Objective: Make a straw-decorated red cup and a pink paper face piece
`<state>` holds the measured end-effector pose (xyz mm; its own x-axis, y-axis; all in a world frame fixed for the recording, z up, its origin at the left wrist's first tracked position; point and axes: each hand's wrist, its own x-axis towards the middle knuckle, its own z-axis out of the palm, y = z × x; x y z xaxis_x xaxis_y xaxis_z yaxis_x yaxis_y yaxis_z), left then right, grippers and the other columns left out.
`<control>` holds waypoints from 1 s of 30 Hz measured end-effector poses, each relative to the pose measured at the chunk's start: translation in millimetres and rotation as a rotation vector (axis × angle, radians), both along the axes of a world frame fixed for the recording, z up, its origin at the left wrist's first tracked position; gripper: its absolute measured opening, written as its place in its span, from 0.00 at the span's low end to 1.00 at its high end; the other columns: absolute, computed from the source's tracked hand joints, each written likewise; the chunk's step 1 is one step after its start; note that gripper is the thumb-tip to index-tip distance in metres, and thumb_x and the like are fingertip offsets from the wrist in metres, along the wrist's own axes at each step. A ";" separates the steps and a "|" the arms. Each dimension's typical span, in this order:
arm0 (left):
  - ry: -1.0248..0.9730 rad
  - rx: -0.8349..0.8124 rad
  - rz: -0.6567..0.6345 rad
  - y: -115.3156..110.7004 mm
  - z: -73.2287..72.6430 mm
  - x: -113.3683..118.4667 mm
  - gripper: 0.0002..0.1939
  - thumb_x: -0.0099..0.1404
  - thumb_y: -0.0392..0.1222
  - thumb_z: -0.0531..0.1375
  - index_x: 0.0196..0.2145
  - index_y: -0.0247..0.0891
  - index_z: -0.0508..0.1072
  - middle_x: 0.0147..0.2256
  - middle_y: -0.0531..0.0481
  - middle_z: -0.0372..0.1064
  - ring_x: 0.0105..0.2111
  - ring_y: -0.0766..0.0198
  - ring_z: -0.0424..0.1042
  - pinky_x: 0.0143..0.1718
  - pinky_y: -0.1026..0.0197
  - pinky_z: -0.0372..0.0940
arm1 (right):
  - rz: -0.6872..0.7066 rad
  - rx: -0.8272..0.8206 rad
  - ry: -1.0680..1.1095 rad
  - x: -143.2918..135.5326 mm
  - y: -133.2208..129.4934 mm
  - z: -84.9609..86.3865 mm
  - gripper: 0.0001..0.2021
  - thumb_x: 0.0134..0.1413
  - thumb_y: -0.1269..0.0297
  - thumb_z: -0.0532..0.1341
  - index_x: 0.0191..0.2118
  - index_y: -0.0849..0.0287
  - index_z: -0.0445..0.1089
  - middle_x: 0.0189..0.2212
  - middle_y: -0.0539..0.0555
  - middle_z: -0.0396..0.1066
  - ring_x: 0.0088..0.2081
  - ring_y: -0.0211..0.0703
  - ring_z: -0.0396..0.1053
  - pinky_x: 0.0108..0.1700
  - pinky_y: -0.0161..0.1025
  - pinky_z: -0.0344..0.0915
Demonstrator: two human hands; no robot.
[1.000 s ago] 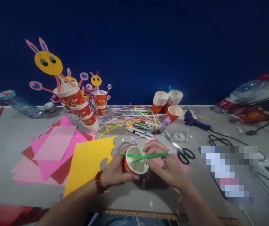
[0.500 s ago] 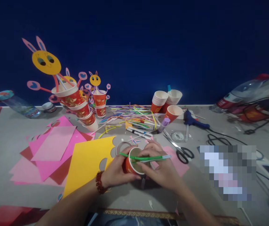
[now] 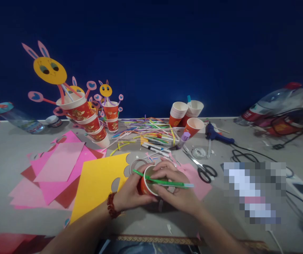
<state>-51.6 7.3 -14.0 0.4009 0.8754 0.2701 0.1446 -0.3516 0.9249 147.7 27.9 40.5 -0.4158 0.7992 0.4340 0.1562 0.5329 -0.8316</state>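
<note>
A red paper cup [image 3: 143, 187] with a white rim is gripped by my left hand [image 3: 129, 193], its fingers wrapped round the side and its mouth tilted towards me. Between thumb and fingers, my right hand [image 3: 179, 192] pinches green straws [image 3: 173, 183] that lie across the cup's mouth. A pale blue or white end sticks out to the right of the green ones. The fingers of my right hand hide part of the cup's opening. Just left of the cup lies a yellow paper sheet [image 3: 98, 176] with round cutouts.
Scissors [image 3: 207, 173], clear tape [image 3: 198, 152] and a blue glue gun [image 3: 217, 135] lie to the right. Loose straws [image 3: 151, 128] spread behind my hands. Stacked cups [image 3: 178, 113] stand at the back; rabbit-faced cup figures [image 3: 77, 109] and pink paper [image 3: 61, 162] are on the left.
The right end of the green straws has dipped slightly towards me over the cup, with my right hand shifting a little. My left hand keeps its hold on the cup.
</note>
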 end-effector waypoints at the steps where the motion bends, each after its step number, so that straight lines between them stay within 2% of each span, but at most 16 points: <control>1: 0.003 0.005 0.000 -0.1 0.5 0.2 0.47 0.56 0.60 0.70 0.66 0.41 0.58 0.60 0.36 0.65 0.61 0.41 0.64 0.62 0.41 0.60 | -0.001 -0.008 -0.004 0.3 0.2 0.7 0.05 0.56 0.68 0.66 0.38 0.52 0.75 0.38 0.54 0.75 0.44 0.49 0.73 0.58 0.54 0.64; 4: 0.032 0.020 0.005 -0.6 -0.5 0.7 0.48 0.56 0.63 0.69 0.67 0.42 0.58 0.61 0.35 0.63 0.62 0.40 0.62 0.62 0.40 0.60 | -0.029 -0.015 -0.005 0.1 0.1 0.4 0.03 0.58 0.68 0.65 0.36 0.53 0.75 0.37 0.54 0.74 0.43 0.49 0.73 0.57 0.54 0.64; 12: 0.146 0.077 0.021 -0.3 0.6 1.7 0.48 0.57 0.60 0.69 0.68 0.42 0.56 0.62 0.34 0.62 0.62 0.39 0.62 0.63 0.37 0.57 | -0.009 -0.014 -0.019 -1.6 -1.2 -0.7 0.04 0.58 0.69 0.64 0.38 0.53 0.74 0.39 0.55 0.73 0.47 0.49 0.72 0.53 0.50 0.67; 15: 0.140 0.055 0.034 -0.3 -0.8 2.5 0.49 0.56 0.62 0.69 0.67 0.42 0.57 0.61 0.34 0.63 0.62 0.39 0.62 0.63 0.37 0.58 | 0.007 -0.037 -0.028 -1.1 -0.8 1.5 0.03 0.58 0.69 0.64 0.37 0.52 0.74 0.38 0.54 0.74 0.46 0.49 0.72 0.54 0.51 0.67; 18: 0.124 0.038 0.047 -0.3 -4.1 2.1 0.49 0.54 0.63 0.69 0.67 0.42 0.58 0.61 0.34 0.64 0.62 0.39 0.63 0.62 0.37 0.58 | 0.000 -0.066 -0.011 -1.1 -1.0 1.8 0.03 0.56 0.69 0.65 0.34 0.53 0.73 0.36 0.54 0.73 0.44 0.49 0.72 0.49 0.48 0.68; 21: 0.052 0.088 0.009 0.8 -3.1 -0.5 0.50 0.55 0.68 0.65 0.68 0.42 0.57 0.61 0.35 0.63 0.62 0.38 0.62 0.62 0.38 0.59 | -0.026 -0.085 0.015 -2.7 -1.6 -1.0 0.04 0.55 0.69 0.66 0.31 0.54 0.72 0.34 0.53 0.72 0.42 0.48 0.72 0.46 0.46 0.69; 23: -0.003 0.153 -0.015 1.9 0.9 -2.4 0.41 0.64 0.67 0.58 0.68 0.45 0.57 0.62 0.37 0.62 0.63 0.41 0.60 0.63 0.39 0.57 | -0.039 -0.079 0.045 -4.6 -1.8 -3.7 0.04 0.54 0.70 0.66 0.31 0.54 0.71 0.33 0.53 0.72 0.40 0.48 0.72 0.46 0.46 0.69; 26: -0.036 0.164 0.060 2.3 6.7 -2.9 0.23 0.76 0.51 0.48 0.65 0.48 0.63 0.62 0.42 0.64 0.63 0.49 0.61 0.64 0.43 0.55 | -0.036 -0.070 0.064 -7.3 -1.3 -6.9 0.04 0.54 0.70 0.66 0.32 0.54 0.73 0.33 0.52 0.73 0.40 0.47 0.73 0.47 0.47 0.69; 28: -0.076 0.137 0.124 1.0 6.6 -1.9 0.21 0.77 0.46 0.47 0.62 0.48 0.68 0.60 0.44 0.67 0.62 0.52 0.63 0.64 0.45 0.56 | -0.032 -0.064 0.046 -8.6 -0.9 -7.8 0.03 0.54 0.69 0.67 0.33 0.54 0.74 0.34 0.53 0.74 0.40 0.48 0.73 0.49 0.48 0.68; 30: -0.116 0.119 0.173 -1.6 2.9 -0.9 0.21 0.77 0.46 0.47 0.61 0.47 0.70 0.58 0.45 0.70 0.61 0.52 0.64 0.64 0.45 0.56 | -0.032 -0.047 0.023 -9.5 -1.1 -7.8 0.03 0.55 0.69 0.67 0.34 0.54 0.74 0.34 0.53 0.74 0.40 0.48 0.73 0.51 0.50 0.68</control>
